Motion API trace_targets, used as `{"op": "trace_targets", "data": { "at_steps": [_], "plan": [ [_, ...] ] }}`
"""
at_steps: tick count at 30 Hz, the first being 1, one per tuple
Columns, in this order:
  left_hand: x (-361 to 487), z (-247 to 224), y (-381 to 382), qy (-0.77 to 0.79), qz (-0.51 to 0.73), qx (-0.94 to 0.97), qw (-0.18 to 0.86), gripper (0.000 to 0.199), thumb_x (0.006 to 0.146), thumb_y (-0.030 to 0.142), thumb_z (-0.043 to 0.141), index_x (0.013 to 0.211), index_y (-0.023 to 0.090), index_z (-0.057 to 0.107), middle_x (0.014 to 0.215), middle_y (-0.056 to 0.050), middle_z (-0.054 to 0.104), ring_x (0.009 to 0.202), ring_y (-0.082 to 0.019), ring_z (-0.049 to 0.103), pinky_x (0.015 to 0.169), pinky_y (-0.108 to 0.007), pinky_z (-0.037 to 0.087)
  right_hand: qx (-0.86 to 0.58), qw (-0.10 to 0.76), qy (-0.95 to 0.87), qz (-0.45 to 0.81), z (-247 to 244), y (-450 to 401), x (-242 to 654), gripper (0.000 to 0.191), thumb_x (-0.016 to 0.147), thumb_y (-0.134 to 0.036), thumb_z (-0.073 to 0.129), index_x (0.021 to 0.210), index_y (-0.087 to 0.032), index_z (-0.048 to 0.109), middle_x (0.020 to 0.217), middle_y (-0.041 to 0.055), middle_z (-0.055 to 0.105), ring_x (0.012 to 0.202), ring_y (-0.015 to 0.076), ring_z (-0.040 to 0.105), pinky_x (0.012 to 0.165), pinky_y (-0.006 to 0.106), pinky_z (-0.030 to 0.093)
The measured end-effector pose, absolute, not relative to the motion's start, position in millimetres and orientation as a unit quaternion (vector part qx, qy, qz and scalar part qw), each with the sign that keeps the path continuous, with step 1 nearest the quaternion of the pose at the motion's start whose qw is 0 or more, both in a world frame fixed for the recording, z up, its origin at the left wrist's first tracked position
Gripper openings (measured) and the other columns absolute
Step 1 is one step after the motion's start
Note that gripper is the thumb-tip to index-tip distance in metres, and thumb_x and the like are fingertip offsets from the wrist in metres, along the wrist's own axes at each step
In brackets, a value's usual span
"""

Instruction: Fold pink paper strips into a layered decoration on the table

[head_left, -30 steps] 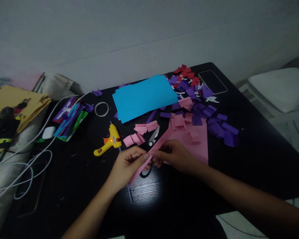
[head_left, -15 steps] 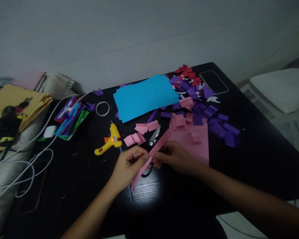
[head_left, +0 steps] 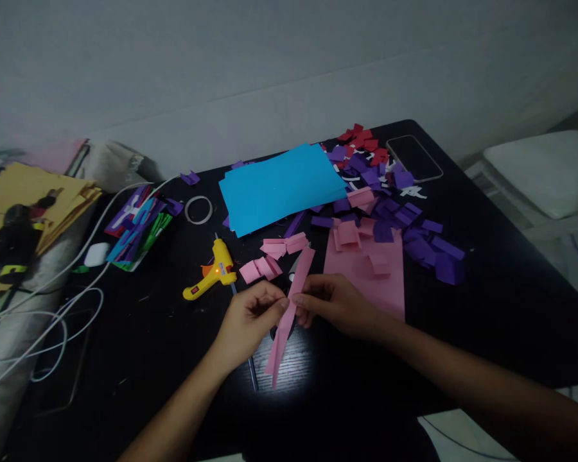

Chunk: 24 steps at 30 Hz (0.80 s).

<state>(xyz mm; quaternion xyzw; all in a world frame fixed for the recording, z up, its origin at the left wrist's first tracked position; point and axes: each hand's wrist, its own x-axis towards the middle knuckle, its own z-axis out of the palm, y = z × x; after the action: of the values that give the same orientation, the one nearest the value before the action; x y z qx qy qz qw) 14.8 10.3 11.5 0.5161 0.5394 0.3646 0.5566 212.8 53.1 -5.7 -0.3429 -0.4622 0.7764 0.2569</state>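
Observation:
Between my hands is a folded pink paper strip (head_left: 299,277), tilted, its lower end parting into two flaps. My left hand (head_left: 253,316) pinches its left edge between thumb and fingers. From the other side my right hand (head_left: 334,301) grips the same strip near its middle. Scissors (head_left: 293,269) lie beneath, mostly hidden by the strip and my fingers. A pink sheet (head_left: 361,285) rests under my right hand's far side, with small folded pink pieces (head_left: 347,236) on it. Left of the scissors lie more folded pink pieces (head_left: 260,268).
A yellow glue gun (head_left: 216,269) with a lit orange light lies left of my hands. Blue sheets (head_left: 284,189), purple paper pieces (head_left: 433,250), red pieces (head_left: 361,142) and a phone (head_left: 414,158) lie farther back. A tape roll (head_left: 198,210) and white cables (head_left: 99,308) are on the left.
The pink strip has turned more upright, showing its flat face, and its lower end has spread into two flaps. Both hands stay nearly in place, still holding it.

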Motion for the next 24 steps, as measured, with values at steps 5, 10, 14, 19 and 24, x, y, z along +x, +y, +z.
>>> {"op": "trace_targets", "data": {
  "at_steps": [5,10,14,19,24],
  "plan": [
    [13.3,12.4,10.7,0.537,0.342,0.494,0.592,0.022,0.092,0.033,0.069,0.081,0.014,0.065,0.063,0.000,0.066,0.057,-0.012,0.060,0.057,-0.022,0.048,-0.341,0.273,-0.465,0.770,-5.7,52.3,212.4,0.035,0.086,-0.049,0.078,0.081,-0.016,0.066,0.070,0.0004,0.068,0.061,0.0132,0.063,0.062,0.028,0.052],
    [12.9,10.8,10.2,0.514,0.328,0.474,0.635,0.025,0.092,0.037,0.070,0.083,0.014,0.065,0.065,-0.001,0.068,0.058,-0.013,0.064,0.060,-0.025,0.052,-0.348,0.279,-0.501,0.741,-0.6,52.8,213.5,0.031,0.090,-0.045,0.074,0.082,-0.017,0.065,0.067,-0.0028,0.060,0.061,0.0123,0.056,0.063,0.027,0.047],
    [13.5,10.3,9.9,0.512,0.334,0.480,0.630,0.026,0.093,0.038,0.070,0.083,0.014,0.065,0.068,-0.002,0.069,0.057,-0.012,0.065,0.059,-0.024,0.053,-0.345,0.261,-0.513,0.741,3.2,52.9,214.9,0.028,0.091,-0.043,0.072,0.082,-0.017,0.066,0.072,-0.0010,0.061,0.068,0.0138,0.057,0.066,0.028,0.046],
    [12.6,9.8,9.3,0.514,0.331,0.489,0.622,0.027,0.093,0.039,0.070,0.083,0.015,0.064,0.067,-0.002,0.069,0.057,-0.013,0.065,0.058,-0.025,0.054,-0.353,0.252,-0.524,0.733,2.9,52.1,213.9,0.028,0.091,-0.042,0.072,0.080,-0.017,0.066,0.072,-0.0011,0.061,0.068,0.0142,0.058,0.067,0.028,0.047],
    [12.8,11.2,9.3,0.532,0.352,0.497,0.589,0.025,0.093,0.037,0.070,0.082,0.015,0.065,0.063,-0.001,0.069,0.055,-0.013,0.065,0.057,-0.024,0.052,-0.358,0.250,-0.517,0.737,0.6,50.1,211.2,0.026,0.089,-0.042,0.073,0.083,-0.018,0.067,0.074,-0.0005,0.063,0.070,0.0149,0.060,0.068,0.029,0.050]
  ]
}}
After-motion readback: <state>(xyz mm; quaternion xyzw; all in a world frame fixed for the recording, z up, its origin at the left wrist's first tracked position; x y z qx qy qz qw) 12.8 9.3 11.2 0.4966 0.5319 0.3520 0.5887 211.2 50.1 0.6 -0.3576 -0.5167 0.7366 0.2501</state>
